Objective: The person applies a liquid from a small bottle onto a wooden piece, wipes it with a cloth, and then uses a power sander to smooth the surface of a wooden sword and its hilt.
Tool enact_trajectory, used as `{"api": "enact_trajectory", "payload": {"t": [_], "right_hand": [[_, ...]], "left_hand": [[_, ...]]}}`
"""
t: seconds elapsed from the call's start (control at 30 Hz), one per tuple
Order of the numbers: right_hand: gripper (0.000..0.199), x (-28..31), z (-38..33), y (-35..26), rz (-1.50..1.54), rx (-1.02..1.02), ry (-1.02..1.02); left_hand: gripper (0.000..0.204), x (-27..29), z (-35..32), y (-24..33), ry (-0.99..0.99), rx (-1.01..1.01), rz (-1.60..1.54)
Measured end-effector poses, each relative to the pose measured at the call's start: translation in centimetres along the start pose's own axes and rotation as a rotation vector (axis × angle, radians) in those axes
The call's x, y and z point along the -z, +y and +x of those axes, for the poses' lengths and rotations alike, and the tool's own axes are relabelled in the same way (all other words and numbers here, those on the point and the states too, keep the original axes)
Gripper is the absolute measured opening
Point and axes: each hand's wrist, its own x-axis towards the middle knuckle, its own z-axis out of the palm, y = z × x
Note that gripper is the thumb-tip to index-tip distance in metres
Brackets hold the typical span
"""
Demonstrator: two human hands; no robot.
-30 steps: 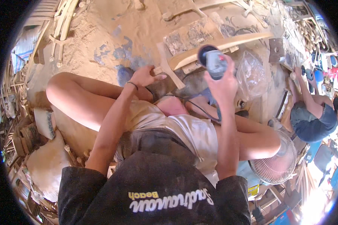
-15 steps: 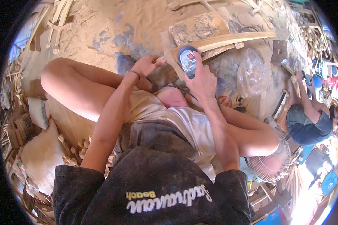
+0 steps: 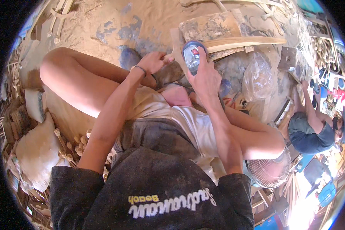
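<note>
My right hand (image 3: 206, 79) is wrapped around a blue-grey handheld power sander (image 3: 191, 57) with a red switch. The sander sits against a pale, curved wooden piece (image 3: 178, 48), whose far side it partly covers. My left hand (image 3: 154, 63) is closed on the near-left end of that piece, thumb and fingers pinching it. A long, tapering wooden part (image 3: 245, 41) stretches right from behind the sander, over a worn board (image 3: 211, 27); whether it joins the held piece is hidden.
A clear plastic bag (image 3: 258, 74) lies right of the sander. Near my right knee stands a fan (image 3: 270, 166). Another person (image 3: 312, 128) sits at the far right. Wooden frames (image 3: 61, 17) lie at the far left, and turned wooden pieces (image 3: 71, 149) lie beside my left hip.
The sander has turned slightly more upright on the wooden piece. My left hand stays on the piece's end, with its fingers a little shifted. The whole view has shifted slightly.
</note>
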Motion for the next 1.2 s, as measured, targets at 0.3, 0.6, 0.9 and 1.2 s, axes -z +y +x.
{"api": "enact_trajectory", "payload": {"t": [0.3,0.6,0.9,1.2], "right_hand": [[0.085,0.3,3.4,-0.8,0.139,-0.058,0.060],[0.086,-0.2,0.8,-0.2,0.097,-0.113,-0.014],[0.089,-0.6,-0.1,0.9,0.062,-0.142,-0.057],[0.087,-0.1,0.0,2.7,0.068,-0.194,-0.010]], "left_hand": [[0.068,0.2,-0.1,0.6,-0.026,0.024,0.004],[0.074,-0.6,0.0,-0.1,-0.012,0.007,0.008],[0.072,0.0,-0.2,0.3,-0.034,0.010,-0.004],[0.071,0.1,0.1,0.3,-0.046,0.029,0.010]]}}
